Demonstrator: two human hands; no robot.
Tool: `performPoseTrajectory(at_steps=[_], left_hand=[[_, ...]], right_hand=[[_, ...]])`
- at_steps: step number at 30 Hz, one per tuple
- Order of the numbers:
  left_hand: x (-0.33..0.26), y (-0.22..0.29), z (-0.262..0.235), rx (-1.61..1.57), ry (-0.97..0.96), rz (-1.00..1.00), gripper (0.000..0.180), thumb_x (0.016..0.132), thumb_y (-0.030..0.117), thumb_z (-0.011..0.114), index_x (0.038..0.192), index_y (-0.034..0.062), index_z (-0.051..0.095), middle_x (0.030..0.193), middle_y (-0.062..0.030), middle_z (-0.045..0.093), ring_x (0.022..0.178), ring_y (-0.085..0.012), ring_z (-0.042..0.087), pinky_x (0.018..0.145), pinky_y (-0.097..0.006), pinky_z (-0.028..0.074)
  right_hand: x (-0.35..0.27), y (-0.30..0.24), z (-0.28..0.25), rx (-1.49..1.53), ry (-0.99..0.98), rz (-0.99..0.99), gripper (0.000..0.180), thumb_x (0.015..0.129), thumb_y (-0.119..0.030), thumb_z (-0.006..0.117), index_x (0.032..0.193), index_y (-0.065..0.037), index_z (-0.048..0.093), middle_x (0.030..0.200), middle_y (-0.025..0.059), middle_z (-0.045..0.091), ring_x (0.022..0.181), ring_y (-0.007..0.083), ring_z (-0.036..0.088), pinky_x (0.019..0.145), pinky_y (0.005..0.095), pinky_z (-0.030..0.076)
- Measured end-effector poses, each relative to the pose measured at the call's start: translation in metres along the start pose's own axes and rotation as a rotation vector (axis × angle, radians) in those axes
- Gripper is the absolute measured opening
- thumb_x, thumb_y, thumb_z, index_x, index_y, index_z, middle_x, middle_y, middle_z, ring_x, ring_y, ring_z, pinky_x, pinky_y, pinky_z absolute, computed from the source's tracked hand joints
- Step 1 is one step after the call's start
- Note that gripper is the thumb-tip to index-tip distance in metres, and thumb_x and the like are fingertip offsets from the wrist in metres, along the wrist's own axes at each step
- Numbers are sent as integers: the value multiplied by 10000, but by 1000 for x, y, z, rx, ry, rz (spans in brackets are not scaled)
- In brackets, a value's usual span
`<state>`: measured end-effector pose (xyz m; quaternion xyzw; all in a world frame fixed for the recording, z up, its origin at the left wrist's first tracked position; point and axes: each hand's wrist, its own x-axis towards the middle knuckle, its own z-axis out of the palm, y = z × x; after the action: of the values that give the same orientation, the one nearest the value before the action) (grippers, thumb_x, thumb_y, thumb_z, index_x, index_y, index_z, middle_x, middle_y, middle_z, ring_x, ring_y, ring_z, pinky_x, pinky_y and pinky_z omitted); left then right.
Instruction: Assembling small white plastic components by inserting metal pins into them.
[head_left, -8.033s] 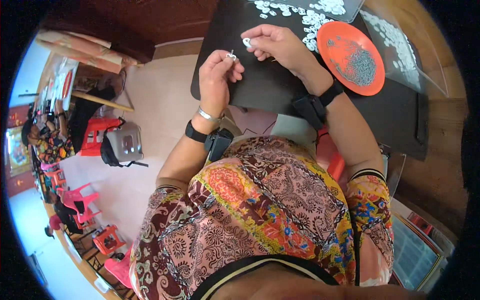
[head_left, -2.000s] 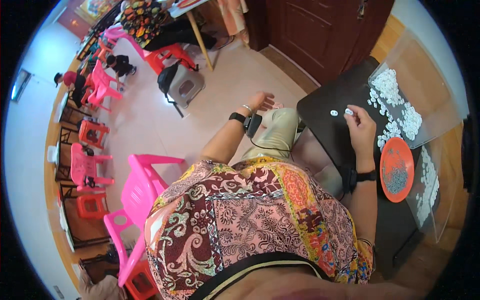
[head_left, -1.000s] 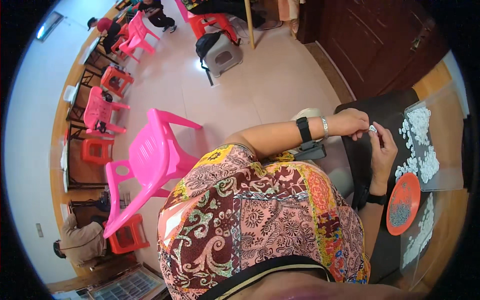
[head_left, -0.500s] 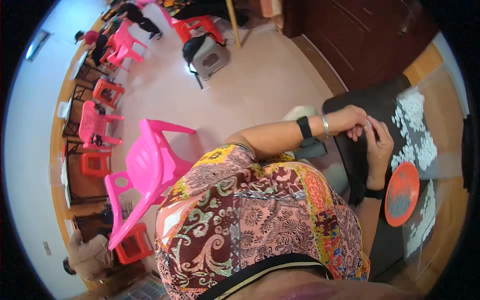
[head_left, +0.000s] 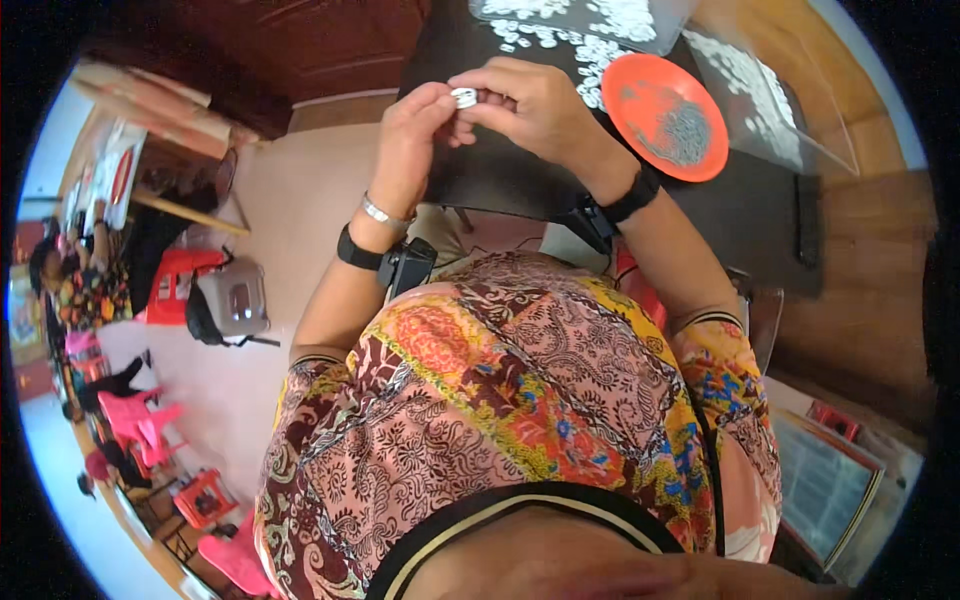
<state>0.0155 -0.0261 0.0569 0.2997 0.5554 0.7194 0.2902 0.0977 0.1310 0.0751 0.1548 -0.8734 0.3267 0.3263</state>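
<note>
A small white piece with dark slots [head_left: 464, 97], seemingly plastic, is pinched between both hands above the dark table [head_left: 450, 45]. My left hand [head_left: 405, 135] grips its left side between thumb and fingers. On the other side, my right hand [head_left: 535, 108] holds it with thumb and forefinger, the remaining fingers curled. Right of my right hand lies an orange plate [head_left: 622, 105] bearing a heap of thin grey metal bits [head_left: 683, 132], too small to name surely. Loose white pieces [head_left: 592, 62] are scattered between hand and plate.
More white pieces lie in a clear tray [head_left: 655, 42] at the far edge and on a clear sheet [head_left: 770, 120] at right. Left on the floor stand a grey stool [head_left: 240, 295] with a black bag and a pink chair [head_left: 140, 425]. Other people sit farther left.
The view has swung round, bringing the table and my hands to the upper middle. My hands stay together, and the white piece between them now shows clearly.
</note>
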Motion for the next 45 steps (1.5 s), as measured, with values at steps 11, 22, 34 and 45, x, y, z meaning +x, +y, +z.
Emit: performPoseTrajectory(at_steps=[11,22,34,45], left_hand=[[1,-4,2,-6,-46,123,194,917,171,492,903,14,603,743,-20,602,637,-82,564,608,-198,432],[-1,0,0,-109,-53,75,203,920,162,474,872,5,594,734,-29,597,628,-92,562,600,-205,435],[-7,9,5,360,102,351,191,906,143,501,840,-12,590,691,-19,573,622,-82,513,567,-227,407],[-7,8,11,513,-43,360,221,918,160,487,775,9,563,668,-21,530,629,-88,498,571,-237,396]], right_hand=[[-1,-11,-3,-111,23,1,261,751,-106,706,1004,-60,658,755,49,584,649,143,585,565,251,460],[1,-21,3,-90,64,89,211,734,-159,708,928,-82,677,746,48,621,647,155,603,583,263,485],[-2,-19,-1,468,2,493,226,830,-112,673,1018,9,638,867,26,655,790,59,606,732,199,496],[-10,-34,-33,121,-48,386,157,839,-162,620,884,-13,603,711,70,603,649,132,565,611,281,461]])
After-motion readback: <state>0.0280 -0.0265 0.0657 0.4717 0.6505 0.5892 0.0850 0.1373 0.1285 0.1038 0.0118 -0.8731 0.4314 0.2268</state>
